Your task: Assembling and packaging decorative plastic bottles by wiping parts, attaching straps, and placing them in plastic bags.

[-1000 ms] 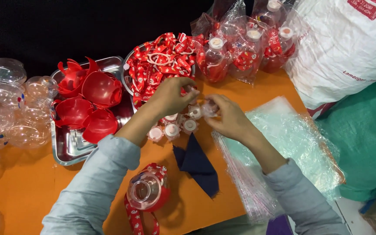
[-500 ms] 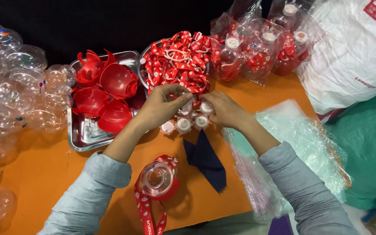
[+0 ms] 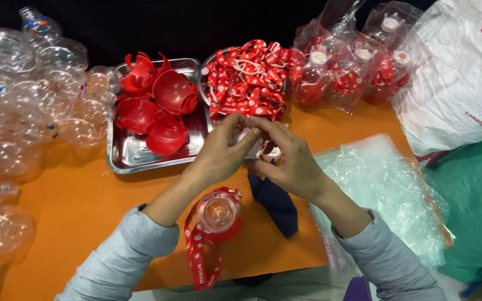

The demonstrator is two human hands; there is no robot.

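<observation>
My left hand (image 3: 221,151) and my right hand (image 3: 287,158) meet over the orange table (image 3: 85,217), fingers pinched together on a small white cap (image 3: 250,137). More small white caps (image 3: 271,151) lie just under my right hand. Below my left wrist lies a clear round bottle with a red base and a red printed strap (image 3: 214,220). A dark blue cloth (image 3: 275,202) rests under my right wrist.
A steel tray (image 3: 135,156) holds red plastic half-shells (image 3: 157,108). Behind it a bowl is heaped with red straps (image 3: 246,83). Bagged finished bottles (image 3: 352,72) stand at the back right, several clear plastic balls (image 3: 23,111) on the left, clear bags (image 3: 386,189) on the right.
The view has shifted, so everything sits lower and further right. My hands have drawn closer together, and both now pinch one cap above the group of caps.
</observation>
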